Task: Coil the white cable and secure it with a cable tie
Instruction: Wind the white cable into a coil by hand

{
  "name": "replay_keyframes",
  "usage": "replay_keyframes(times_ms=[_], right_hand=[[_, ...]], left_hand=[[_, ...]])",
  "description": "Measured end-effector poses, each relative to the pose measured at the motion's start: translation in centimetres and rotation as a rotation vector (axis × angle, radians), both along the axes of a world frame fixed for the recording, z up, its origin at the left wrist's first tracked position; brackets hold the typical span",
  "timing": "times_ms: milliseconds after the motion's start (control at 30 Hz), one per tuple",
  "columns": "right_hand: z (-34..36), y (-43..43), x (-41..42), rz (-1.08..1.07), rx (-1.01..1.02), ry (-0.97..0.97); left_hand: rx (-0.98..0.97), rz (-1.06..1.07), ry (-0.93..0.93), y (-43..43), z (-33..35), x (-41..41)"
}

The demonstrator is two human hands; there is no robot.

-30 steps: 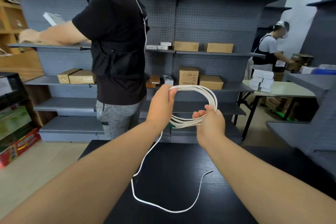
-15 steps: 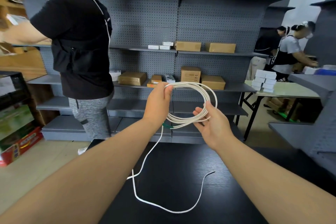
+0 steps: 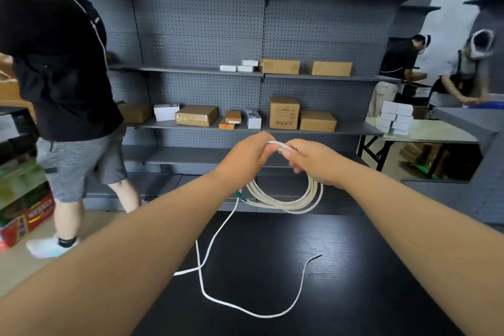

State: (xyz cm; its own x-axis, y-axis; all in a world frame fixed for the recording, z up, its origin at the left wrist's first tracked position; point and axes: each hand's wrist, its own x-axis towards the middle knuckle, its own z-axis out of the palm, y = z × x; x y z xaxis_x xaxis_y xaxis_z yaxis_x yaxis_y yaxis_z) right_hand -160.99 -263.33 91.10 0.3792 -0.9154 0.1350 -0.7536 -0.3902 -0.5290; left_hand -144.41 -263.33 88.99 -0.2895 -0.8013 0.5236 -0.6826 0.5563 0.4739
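The white cable [image 3: 283, 203] hangs as a coil of several loops below my two hands, above the far edge of the black table [image 3: 341, 267]. My left hand [image 3: 248, 157] grips the top of the coil. My right hand [image 3: 311, 161] pinches the same top part right beside it, the fingertips of both hands nearly touching. A small green piece [image 3: 240, 195] sits on the cable at the coil's lower left. From there the loose tail [image 3: 245, 308] drops to the table and curves round to a free end [image 3: 319, 255]. No separate cable tie is visible.
Grey pegboard shelving [image 3: 261, 76] with cardboard boxes [image 3: 283, 112] stands behind the table. A person in a black shirt [image 3: 60, 76] stands at the left by stacked coloured boxes [image 3: 24, 207]. Two more people [image 3: 463, 73] work at the right near a folding table [image 3: 425, 131].
My right hand has come up from the coil's lower side to the top, beside my left hand, and the coil now hangs below both. The person at the left has stepped further left.
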Motion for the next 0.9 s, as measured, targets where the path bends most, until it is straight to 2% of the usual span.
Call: replay_keyframes(times_ms=[67,167,467,733,900], right_hand=[[-0.1,0.0,0.0,0.001,0.01,-0.012],[-0.2,0.0,0.1,0.015,-0.075,0.075],[0.5,-0.2,-0.7,0.021,-0.078,0.098],[0.2,-0.3,-0.8,0.034,-0.068,0.099],[0.7,-0.1,-1.3,0.008,-0.07,0.037]], left_hand=[[0.024,-0.017,-0.001,-0.1,0.0,0.1],[0.123,-0.046,0.049,-0.2,0.0,0.3],[0.551,-0.182,0.522,-0.7,-0.7,1.7],[0.643,-0.209,0.484,-1.2,-1.3,1.9],[0.715,-0.174,0.541,-0.9,-1.7,1.6]])
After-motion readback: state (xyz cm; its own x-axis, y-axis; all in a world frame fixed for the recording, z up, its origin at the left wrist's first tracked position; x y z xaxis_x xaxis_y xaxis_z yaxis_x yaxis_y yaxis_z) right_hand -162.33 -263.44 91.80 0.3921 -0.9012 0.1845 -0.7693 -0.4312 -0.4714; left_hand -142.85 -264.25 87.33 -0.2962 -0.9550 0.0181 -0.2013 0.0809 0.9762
